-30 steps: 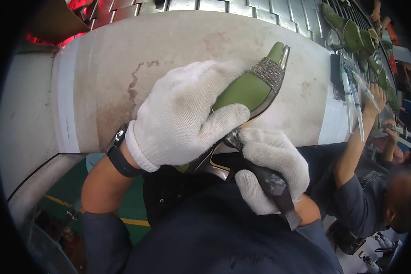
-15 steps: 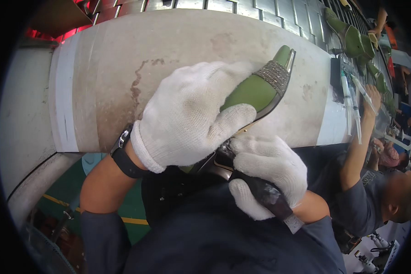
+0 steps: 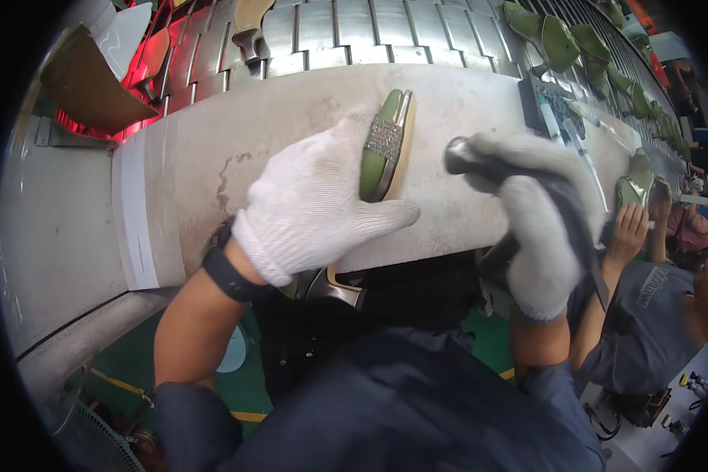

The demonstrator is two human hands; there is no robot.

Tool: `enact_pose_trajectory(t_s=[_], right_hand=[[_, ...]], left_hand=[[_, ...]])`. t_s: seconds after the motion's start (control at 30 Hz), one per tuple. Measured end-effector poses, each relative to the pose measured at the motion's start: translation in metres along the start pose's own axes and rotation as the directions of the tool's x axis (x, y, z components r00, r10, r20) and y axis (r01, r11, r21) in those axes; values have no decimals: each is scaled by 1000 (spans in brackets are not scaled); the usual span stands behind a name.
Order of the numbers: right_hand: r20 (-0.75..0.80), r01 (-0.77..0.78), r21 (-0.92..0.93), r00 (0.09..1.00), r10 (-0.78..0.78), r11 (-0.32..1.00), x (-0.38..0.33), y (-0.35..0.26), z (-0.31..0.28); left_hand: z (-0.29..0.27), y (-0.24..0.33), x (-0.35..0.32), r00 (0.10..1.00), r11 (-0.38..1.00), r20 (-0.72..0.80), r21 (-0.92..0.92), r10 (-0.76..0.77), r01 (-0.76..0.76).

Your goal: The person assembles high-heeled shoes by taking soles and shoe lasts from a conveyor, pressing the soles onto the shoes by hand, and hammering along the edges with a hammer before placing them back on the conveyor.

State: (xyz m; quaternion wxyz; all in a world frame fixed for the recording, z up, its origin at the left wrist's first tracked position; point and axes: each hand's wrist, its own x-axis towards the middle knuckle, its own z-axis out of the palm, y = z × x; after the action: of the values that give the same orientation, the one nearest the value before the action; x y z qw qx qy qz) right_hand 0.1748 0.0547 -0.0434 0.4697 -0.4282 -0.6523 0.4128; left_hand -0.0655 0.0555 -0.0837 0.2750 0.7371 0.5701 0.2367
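Observation:
My left hand (image 3: 315, 197), in a white knit glove, is wrapped over a green high-heeled shoe (image 3: 372, 175) at the near edge of the worktop. A glittery grey band crosses the shoe near its toe, and a tan sole edge faces right. Its silvery heel (image 3: 334, 291) shows below the hand, past the worktop edge; the middle is hidden under my palm. Raised to the right of the shoe, my gloved right hand (image 3: 543, 244) grips a dark hammer (image 3: 458, 156) with a rounded end pointing left. Motion blurs this hand and tool. Hammer and shoe are apart.
Beyond the pale, stained worktop (image 3: 236, 134) runs a metal slat conveyor (image 3: 315, 35). Several green shoes (image 3: 558, 43) stand at far right, near a dark box (image 3: 535, 110) and syringes (image 3: 578, 145). A co-worker (image 3: 645, 315) on the right handles another green shoe (image 3: 637, 181).
My right hand has lifted the hammer away from the shoe, up and to the right. The shoe has turned more upright and shifted left with my left hand. The view has shifted too.

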Motion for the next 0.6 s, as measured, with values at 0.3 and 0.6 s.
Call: enact_pose_trajectory(t_s=[0.3,0.6], right_hand=[[247,-78,115,968,47,990,17,22,11],[208,-104,31,973,95,994,58,28,17]], left_hand=[[9,3,15,996,999,-90,-38,-14,10],[2,5,11,997,995,-15,-61,-76,75]])
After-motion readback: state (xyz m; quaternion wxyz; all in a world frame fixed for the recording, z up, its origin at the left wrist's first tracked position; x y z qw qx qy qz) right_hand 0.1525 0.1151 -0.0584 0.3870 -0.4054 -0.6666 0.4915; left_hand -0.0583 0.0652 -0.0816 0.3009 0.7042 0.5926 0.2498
